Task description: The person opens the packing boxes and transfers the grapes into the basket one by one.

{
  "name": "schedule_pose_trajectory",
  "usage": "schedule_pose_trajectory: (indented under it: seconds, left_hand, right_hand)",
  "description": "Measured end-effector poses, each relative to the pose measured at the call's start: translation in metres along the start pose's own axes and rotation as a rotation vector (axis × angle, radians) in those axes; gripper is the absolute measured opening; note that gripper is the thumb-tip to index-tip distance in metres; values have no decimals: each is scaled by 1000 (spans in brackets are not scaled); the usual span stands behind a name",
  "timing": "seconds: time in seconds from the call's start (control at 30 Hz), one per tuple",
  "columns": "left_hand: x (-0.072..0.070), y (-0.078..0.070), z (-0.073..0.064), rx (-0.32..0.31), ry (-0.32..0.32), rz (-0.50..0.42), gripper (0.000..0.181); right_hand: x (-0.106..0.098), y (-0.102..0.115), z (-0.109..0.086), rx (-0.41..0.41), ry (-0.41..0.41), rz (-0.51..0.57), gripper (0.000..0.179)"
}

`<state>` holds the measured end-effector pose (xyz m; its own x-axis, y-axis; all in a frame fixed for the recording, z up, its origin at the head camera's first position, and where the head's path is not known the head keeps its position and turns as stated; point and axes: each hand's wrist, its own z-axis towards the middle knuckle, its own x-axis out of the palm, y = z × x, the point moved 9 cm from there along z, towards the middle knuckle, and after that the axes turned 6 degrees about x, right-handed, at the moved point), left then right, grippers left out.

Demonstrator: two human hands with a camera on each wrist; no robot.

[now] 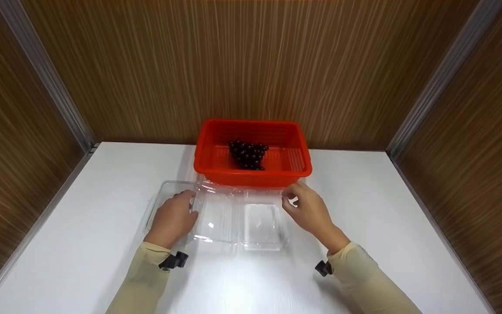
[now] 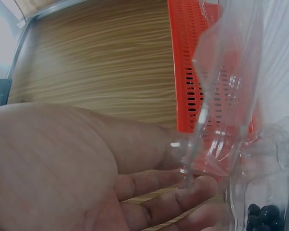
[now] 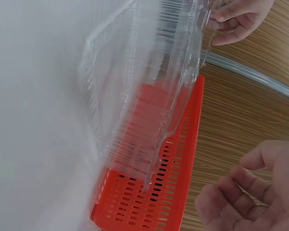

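An unfolded clear plastic clamshell box (image 1: pixel 262 222) lies in front of the red basket, its two halves spread side by side. My left hand (image 1: pixel 174 218) is at its left edge, thumb and fingers on either side of the thin plastic; the contact is partly hidden. My right hand (image 1: pixel 305 207) hovers by its right edge, fingers loosely bent and holding nothing. Beneath and left of my left hand stands another clear container (image 1: pixel 164 187). Dark grapes (image 2: pixel 265 219) show through it in the left wrist view. In the right wrist view, the clamshell box (image 3: pixel 149 86) looks blurred.
A red perforated basket (image 1: pixel 255 178) stands at the back of the white table (image 1: pixel 242 279). Inside lies a bunch of dark grapes (image 1: pixel 247 155). Wood-grain panels (image 1: pixel 251 65) close off the back and both sides, with metal strips at the corners.
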<state>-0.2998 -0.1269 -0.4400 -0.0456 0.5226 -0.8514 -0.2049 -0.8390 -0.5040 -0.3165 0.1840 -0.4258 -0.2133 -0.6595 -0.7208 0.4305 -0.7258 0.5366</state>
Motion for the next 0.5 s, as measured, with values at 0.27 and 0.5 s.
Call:
schedule_pose_trajectory:
  seconds: [0.27, 0.5]
  left_hand:
    - [9, -16, 0, 21, 5, 3, 51]
    - [27, -39, -1, 86, 25, 43, 45]
  right_hand:
    - [-3, 0, 1, 10, 8, 8, 9]
    - [-5, -2, 0, 22, 17, 18, 9]
